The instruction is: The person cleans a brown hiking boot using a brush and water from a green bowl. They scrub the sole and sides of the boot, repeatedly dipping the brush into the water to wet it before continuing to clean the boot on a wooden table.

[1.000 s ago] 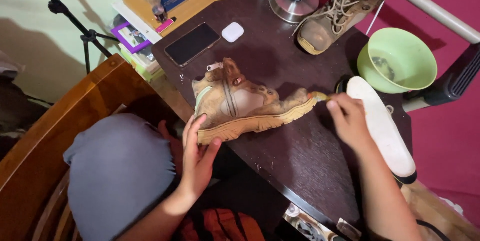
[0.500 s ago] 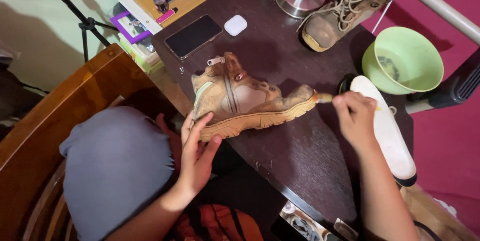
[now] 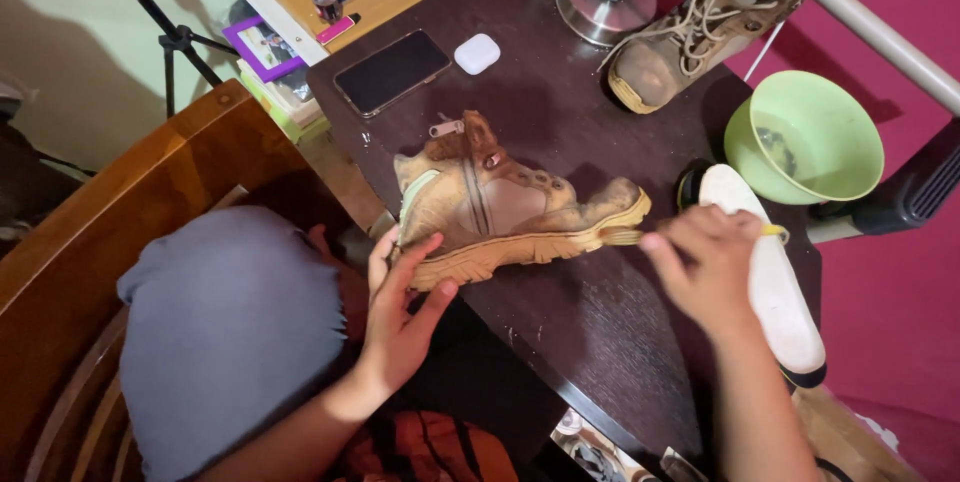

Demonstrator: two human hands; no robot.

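Head view: tan boot (image 3: 510,210) on its side at centre of dark round table (image 3: 590,322). Left hand (image 3: 405,307) open, fingers spread against heel sole. Right hand (image 3: 705,267) closed on a brush (image 3: 625,236) at the toe. Upper frame: black phone (image 3: 392,72), white earbud case (image 3: 477,53), second boot (image 3: 695,27), green bowl (image 3: 805,137). White insole (image 3: 775,282) at right edge. Wooden chair (image 3: 120,192) at left; magenta floor (image 3: 900,2) at right.

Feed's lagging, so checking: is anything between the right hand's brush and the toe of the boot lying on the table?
Nothing visible. The right hand holds the brush right at the toe of the boot.
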